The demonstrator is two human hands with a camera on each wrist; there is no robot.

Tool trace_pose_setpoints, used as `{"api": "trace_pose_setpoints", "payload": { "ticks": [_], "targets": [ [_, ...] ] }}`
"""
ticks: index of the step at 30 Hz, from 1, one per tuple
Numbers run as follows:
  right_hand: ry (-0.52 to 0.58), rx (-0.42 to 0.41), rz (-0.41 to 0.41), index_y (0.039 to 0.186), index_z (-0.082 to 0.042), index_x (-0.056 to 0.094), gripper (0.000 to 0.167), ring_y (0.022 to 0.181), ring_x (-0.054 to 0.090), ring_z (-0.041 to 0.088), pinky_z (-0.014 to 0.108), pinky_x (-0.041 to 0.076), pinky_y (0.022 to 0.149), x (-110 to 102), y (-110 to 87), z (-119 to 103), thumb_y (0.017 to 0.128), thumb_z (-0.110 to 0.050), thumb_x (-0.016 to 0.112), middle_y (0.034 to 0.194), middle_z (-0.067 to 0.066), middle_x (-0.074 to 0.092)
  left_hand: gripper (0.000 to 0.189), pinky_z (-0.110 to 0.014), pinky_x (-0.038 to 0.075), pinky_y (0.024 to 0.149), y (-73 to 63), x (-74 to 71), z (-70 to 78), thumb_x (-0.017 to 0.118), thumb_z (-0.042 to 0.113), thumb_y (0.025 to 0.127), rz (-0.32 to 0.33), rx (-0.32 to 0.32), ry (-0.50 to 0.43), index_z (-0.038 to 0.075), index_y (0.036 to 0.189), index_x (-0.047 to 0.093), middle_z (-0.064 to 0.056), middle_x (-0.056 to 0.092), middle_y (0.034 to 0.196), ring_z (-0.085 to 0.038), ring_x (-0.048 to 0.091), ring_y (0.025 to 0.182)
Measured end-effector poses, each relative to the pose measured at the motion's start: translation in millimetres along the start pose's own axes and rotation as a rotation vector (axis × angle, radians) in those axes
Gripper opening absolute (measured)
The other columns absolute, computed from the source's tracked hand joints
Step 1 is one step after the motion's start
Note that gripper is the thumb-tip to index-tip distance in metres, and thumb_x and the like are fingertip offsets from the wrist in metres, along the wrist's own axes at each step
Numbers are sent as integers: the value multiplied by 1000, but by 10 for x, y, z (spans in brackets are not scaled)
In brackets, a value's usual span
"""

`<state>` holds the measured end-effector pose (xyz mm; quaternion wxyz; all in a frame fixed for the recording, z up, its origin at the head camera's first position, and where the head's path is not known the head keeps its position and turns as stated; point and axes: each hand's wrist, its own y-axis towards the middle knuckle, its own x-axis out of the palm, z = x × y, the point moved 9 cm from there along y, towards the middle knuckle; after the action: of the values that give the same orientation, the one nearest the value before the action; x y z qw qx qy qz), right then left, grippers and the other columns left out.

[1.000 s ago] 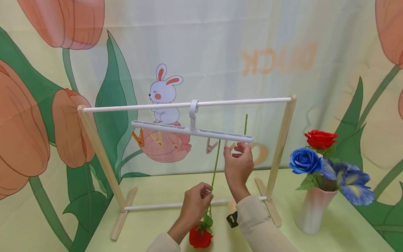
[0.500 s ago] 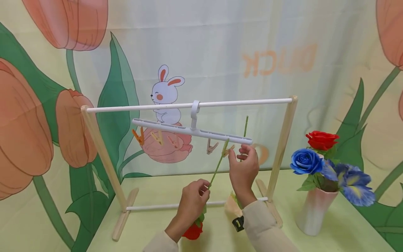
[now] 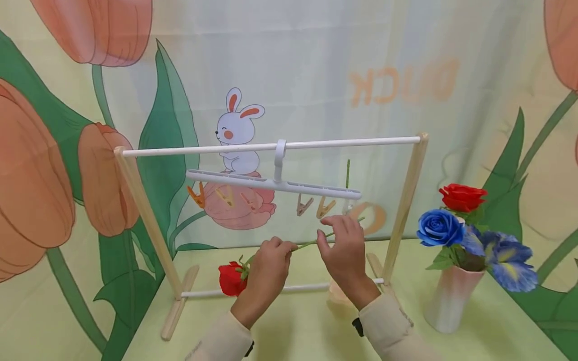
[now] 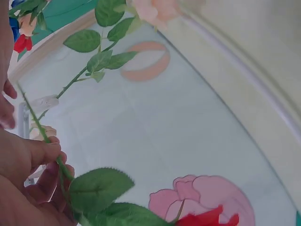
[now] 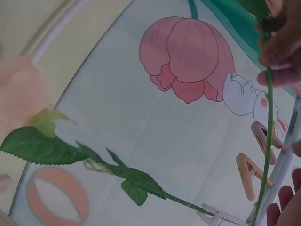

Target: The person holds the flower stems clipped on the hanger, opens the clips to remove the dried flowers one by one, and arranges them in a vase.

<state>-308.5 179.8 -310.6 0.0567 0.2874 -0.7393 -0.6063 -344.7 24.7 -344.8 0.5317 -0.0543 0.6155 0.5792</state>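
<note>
My left hand (image 3: 269,265) pinches the green stem of a red artificial rose (image 3: 232,279). The bloom points left, and the stem (image 3: 308,244) slants up to the right, past my right hand (image 3: 345,250). That hand has its thumb and fingers apart near the stem's end, below the right part of a white clip hanger (image 3: 307,189). A peach flower (image 4: 153,10) hangs head down by its leafy stem (image 5: 188,204) from a whitish clip (image 5: 218,215) at the hanger's right end. Beside it are a tan clip (image 3: 325,206) and a brownish clip (image 3: 304,205), both holding nothing.
The hanger hooks over the white rod of a wooden-legged rack (image 3: 410,200), tilting down to the right. Orange (image 3: 197,195), yellow (image 3: 225,196) and pink clips (image 3: 249,201) hang on its left half. A pink-white vase (image 3: 453,301) with red and blue flowers stands at right.
The red rose has swung from bloom-down to lying almost sideways, bloom to the left. My left hand has risen and turned with it, and my right hand has dropped slightly away from the hanger.
</note>
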Motion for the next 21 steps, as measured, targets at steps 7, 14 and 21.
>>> {"api": "trace_pose_setpoints", "payload": {
  "ticks": [7, 14, 21],
  "targets": [
    [-196, -245, -195, 93, -14, 73, 24, 87, 63, 29, 42, 49, 69, 190, -163, -147, 74, -9, 86, 92, 4, 67, 20, -34, 52, 67, 63, -53, 135, 72, 3, 90, 19, 87, 152, 20, 100, 79, -4, 66, 87, -22, 59, 79],
    [-251, -324, -218, 87, -19, 75, 20, 76, 63, 24, 35, 46, 60, 253, -252, -175, 76, -7, 87, 82, 0, 67, 22, -33, 49, 66, 89, -75, 201, 73, 1, 89, 45, 127, 196, 20, 97, 79, -3, 65, 86, -22, 58, 80],
    [-249, -311, -228, 87, -20, 75, 20, 74, 62, 23, 33, 44, 59, 256, -258, -172, 76, -8, 88, 82, 0, 67, 20, -33, 49, 67, 80, -70, 209, 73, 2, 89, 45, 129, 200, 19, 97, 80, -3, 66, 87, -22, 58, 81]
  ]
}}
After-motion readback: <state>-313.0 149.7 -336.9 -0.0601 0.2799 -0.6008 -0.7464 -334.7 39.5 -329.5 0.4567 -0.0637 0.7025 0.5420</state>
